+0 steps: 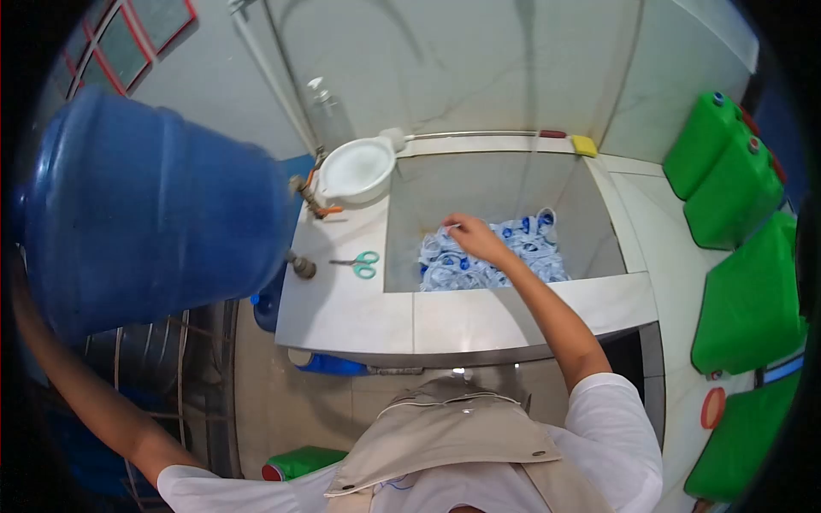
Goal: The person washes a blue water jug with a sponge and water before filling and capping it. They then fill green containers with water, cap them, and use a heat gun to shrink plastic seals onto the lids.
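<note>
My right hand (pixel 475 239), frame centre, pinches 1 white seal (pixel 451 227) off the seal pile (pixel 530 256) in the basin (pixel 513 184); the blue jug (pixel 154 214), upper left, hides my left hand, grip unknowable.

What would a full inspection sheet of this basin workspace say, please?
Surface: white tiled counter around a sunken basin.
Job's things: large blue jug raised at the left; pile of blue-and-white plastic pieces on the basin floor.
Clutter: green-handled scissors, white bowl, clear bottle, yellow sponge.
Hands: right hand rests on the pile, grip unclear; left hand hidden behind the jug, left arm reaching up to it.
Cables: nothing seen.
Surroundings: green jerrycans at the right, taps at the counter's left edge, tiled wall behind.
</note>
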Demonstrator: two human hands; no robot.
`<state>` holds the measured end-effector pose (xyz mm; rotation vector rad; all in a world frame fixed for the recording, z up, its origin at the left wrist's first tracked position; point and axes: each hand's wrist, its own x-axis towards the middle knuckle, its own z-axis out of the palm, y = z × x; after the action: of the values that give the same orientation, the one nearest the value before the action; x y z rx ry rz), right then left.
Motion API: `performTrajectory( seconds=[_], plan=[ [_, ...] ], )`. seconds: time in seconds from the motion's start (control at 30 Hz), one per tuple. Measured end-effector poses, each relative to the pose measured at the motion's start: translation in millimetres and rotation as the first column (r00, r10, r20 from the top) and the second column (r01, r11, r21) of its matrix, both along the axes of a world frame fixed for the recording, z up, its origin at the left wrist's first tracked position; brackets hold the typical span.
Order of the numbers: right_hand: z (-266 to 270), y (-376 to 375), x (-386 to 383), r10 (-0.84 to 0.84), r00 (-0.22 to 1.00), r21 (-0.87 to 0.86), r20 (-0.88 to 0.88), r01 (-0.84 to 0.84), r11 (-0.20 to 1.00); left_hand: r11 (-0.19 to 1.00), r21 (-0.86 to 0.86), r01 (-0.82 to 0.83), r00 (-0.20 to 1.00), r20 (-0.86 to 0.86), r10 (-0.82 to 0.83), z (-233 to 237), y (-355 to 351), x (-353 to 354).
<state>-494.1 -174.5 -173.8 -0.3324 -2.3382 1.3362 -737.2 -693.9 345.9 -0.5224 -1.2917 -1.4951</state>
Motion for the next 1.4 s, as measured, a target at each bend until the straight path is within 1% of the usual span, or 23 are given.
performTrajectory(
  seconds=[0.03, 0.07, 0.1, 0.13, 0.2, 0.27, 0.3, 0.33, 0.37, 0.4, 0.43, 0.47, 0.53, 0.6, 0.63, 0.7, 0.8, 0.97, 1.0, 1.17, 1.3, 1.37, 1.4],
  plan=[
    [5, 23, 12, -0.024, 1.0, 0.002, -0.011, 0.024, 1.0, 0.973, 0.21, 0.094, 0.986, 0.117, -0.12, 21, 10, -17],
    [10, 44, 22, -0.098, 0.995, -0.166, 0.006, 0.098, 0.981, 0.97, 0.213, 0.119, 0.984, 0.105, -0.144, 23, 11, -33],
    [15, 65, 31, -0.167, 0.985, -0.328, 0.031, 0.168, 0.93, 0.936, -0.264, 0.234, 0.968, -0.026, -0.249, 1, 49, -12],
    [22, 83, 42, -0.19, 0.982, -0.321, 0.021, 0.186, 0.928, 0.694, -0.686, 0.218, 0.914, -0.105, -0.392, -25, 88, 6],
    [43, 117, 58, -0.273, 0.958, -0.318, 0.09, 0.288, 0.903, 0.839, -0.512, 0.185, 0.934, -0.175, -0.313, -71, 163, -1],
    [61, 153, 68, -0.334, 0.937, -0.281, 0.104, 0.349, 0.894, 0.866, -0.388, 0.316, 0.912, -0.126, -0.39, -119, 255, 0],
    [67, 165, 69, -0.376, 0.918, -0.26, 0.124, 0.396, 0.881, 0.863, -0.345, 0.369, 0.885, -0.154, -0.44, -147, 304, 31],
    [73, 176, 69, -0.391, 0.911, -0.253, 0.131, 0.412, 0.875, 0.745, -0.308, 0.592, 0.794, 0.064, -0.605, -173, 344, 52],
    [82, 187, 69, -0.461, 0.882, -0.306, 0.093, 0.466, 0.83, 0.686, -0.297, 0.664, 0.735, 0.091, -0.672, -203, 386, 57],
    [92, 201, 68, -0.53, 0.846, -0.356, 0.05, 0.511, 0.782, 0.689, -0.368, 0.625, 0.77, 0.142, -0.623, -236, 425, 55],
    [98, 212, 65, -0.54, 0.84, -0.344, 0.049, 0.521, 0.781, 0.591, -0.338, 0.733, 0.68, 0.352, -0.643, -264, 453, 81],
    [103, 224, 58, -0.514, 0.857, -0.42, 0.029, 0.477, 0.772, 0.5, -0.306, 0.81, 0.586, 0.396, -0.707, -300, 489, 86],
    [114, 238, 42, -0.499, 0.867, -0.55, 0.009, 0.421, 0.721, 0.431, -0.353, 0.831, 0.557, 0.52, -0.648, -357, 541, 102],
    [120, 245, 24, -0.495, 0.868, -0.591, 0.039, 0.419, 0.689, 0.363, -0.368, 0.856, 0.515, 0.535, -0.67, -408, 587, 109],
    [120, 252, 15, -0.496, 0.867, -0.587, 0.047, 0.426, 0.688, 0.362, -0.36, 0.86, 0.509, 0.539, -0.672, -414, 601, 116],
    [120, 267, -3, -0.391, 0.894, -0.57, 0.217, 0.442, 0.693, 0.329, -0.567, 0.755, 0.628, 0.482, -0.611, -427, 621, 129],
    [124, 283, -14, -0.237, 0.934, -0.604, 0.267, 0.354, 0.714, 0.253, -0.619, 0.744, 0.641, 0.552, -0.534, -433, 647, 137],
    [158, 294, -6, -0.102, 0.963, -0.606, 0.249, 0.237, 0.759, 0.107, -0.755, 0.647, 0.731, 0.574, -0.368, -441, 684, 140],
    [162, 297, -5, -0.063, 0.964, -0.612, 0.257, 0.213, 0.761, 0.107, -0.757, 0.645, 0.735, 0.576, -0.359, -440, 690, 139],
    [172, 305, -4, 0.067, 0.962, -0.649, 0.266, 0.127, 0.75, -0.111, -0.709, 0.696, 0.628, 0.677, -0.384, -440, 712, 146],
    [172, 302, 1, 0.05, 0.962, -0.573, 0.267, 0.117, 0.811, -0.091, -0.698, 0.71, 0.645, 0.697, -0.312, -455, 729, 149],
    [169, 302, 1, 0.052, 0.962, -0.542, 0.269, 0.107, 0.834, -0.016, -0.588, 0.809, 0.55, 0.765, -0.335, -463, 736, 145],
    [167, 302, 1, 0.047, 0.961, -0.532, 0.272, 0.11, 0.84, -0.015, -0.588, 0.809, 0.551, 0.766, -0.33, -474, 742, 141]
  ],
)
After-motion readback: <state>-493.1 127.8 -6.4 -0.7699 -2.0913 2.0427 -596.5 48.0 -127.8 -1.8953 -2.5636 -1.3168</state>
